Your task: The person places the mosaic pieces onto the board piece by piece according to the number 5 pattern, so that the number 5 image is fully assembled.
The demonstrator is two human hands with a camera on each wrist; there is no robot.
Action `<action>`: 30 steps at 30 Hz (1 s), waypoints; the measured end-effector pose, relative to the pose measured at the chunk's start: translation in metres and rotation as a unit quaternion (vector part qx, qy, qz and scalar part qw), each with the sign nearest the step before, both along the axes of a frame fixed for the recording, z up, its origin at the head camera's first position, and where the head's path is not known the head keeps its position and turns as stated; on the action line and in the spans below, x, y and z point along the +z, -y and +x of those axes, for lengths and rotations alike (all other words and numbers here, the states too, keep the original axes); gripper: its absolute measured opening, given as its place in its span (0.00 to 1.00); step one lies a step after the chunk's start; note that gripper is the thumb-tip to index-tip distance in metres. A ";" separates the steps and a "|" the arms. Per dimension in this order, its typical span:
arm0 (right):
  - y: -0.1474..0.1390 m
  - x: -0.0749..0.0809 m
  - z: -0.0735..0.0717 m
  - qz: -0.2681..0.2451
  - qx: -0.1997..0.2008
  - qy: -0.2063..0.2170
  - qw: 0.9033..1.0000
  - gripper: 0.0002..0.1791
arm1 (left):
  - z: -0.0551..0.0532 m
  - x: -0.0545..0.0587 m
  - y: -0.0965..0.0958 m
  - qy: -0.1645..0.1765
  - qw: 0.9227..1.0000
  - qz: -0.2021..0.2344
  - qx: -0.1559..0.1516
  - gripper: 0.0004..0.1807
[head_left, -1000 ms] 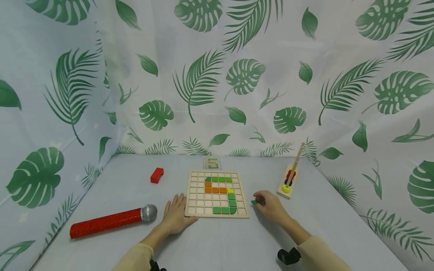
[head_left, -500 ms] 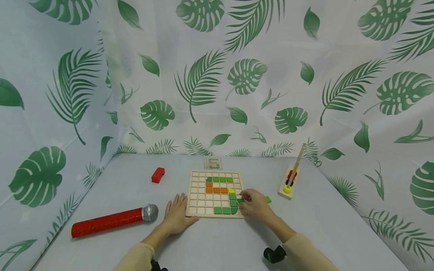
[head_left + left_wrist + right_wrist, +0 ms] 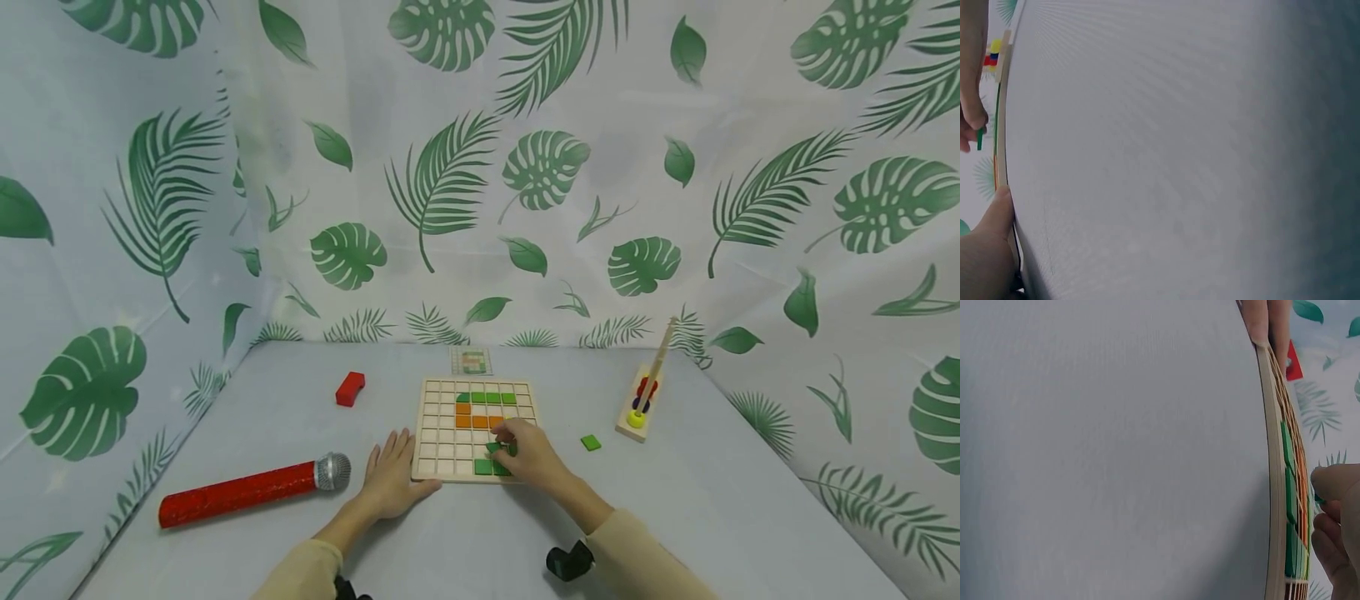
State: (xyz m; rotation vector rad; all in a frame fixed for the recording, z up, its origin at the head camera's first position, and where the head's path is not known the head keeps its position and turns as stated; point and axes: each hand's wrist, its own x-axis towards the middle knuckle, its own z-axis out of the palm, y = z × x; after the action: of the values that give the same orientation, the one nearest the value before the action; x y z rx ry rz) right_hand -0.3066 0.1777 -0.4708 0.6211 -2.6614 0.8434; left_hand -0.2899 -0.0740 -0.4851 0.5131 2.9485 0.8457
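Observation:
A wooden grid board (image 3: 442, 475) lies on the table, with green, orange and yellow tiles set in some squares. Over its lower right part, my right hand (image 3: 534, 457) pinches a green tile (image 3: 493, 447) between thumb and fingers; in the left wrist view this tile (image 3: 980, 139) hangs just above the board. My right hand hides several tiles beneath it. My left hand (image 3: 392, 483) lies with spread, straight fingers along the board's left edge, its thumb (image 3: 999, 215) at the near corner.
A loose green tile (image 3: 591, 442) lies right of the board. Around it are a bead stand (image 3: 634, 421), a red arched block (image 3: 350, 389), a red toy microphone (image 3: 247, 492) and a small pattern card (image 3: 471, 361) behind the board.
My right hand has carried the green tile leftward, from beside the board to over its lower right squares. The loose green tile at right has come into view. My left hand has stayed put.

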 end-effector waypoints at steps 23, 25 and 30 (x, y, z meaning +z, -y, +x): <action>0.035 -0.006 0.004 0.023 0.068 0.031 0.997 0.15 | 0.002 0.005 0.001 -0.005 1.000 0.002 -0.010 0.48; 0.036 -0.007 0.005 0.026 0.067 0.028 0.997 0.15 | 0.002 0.005 0.001 -0.004 1.000 0.000 -0.009 0.48; 0.036 -0.008 0.005 0.023 0.064 0.021 0.997 0.16 | 0.003 0.006 0.001 -0.001 1.000 -0.004 -0.005 0.48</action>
State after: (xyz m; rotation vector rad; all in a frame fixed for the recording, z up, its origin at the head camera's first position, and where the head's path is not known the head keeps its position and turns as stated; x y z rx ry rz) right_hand -0.3015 0.1417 -0.4783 0.8010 -2.7098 0.8384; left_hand -0.2873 -0.0745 -0.4791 0.5274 2.9486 0.8316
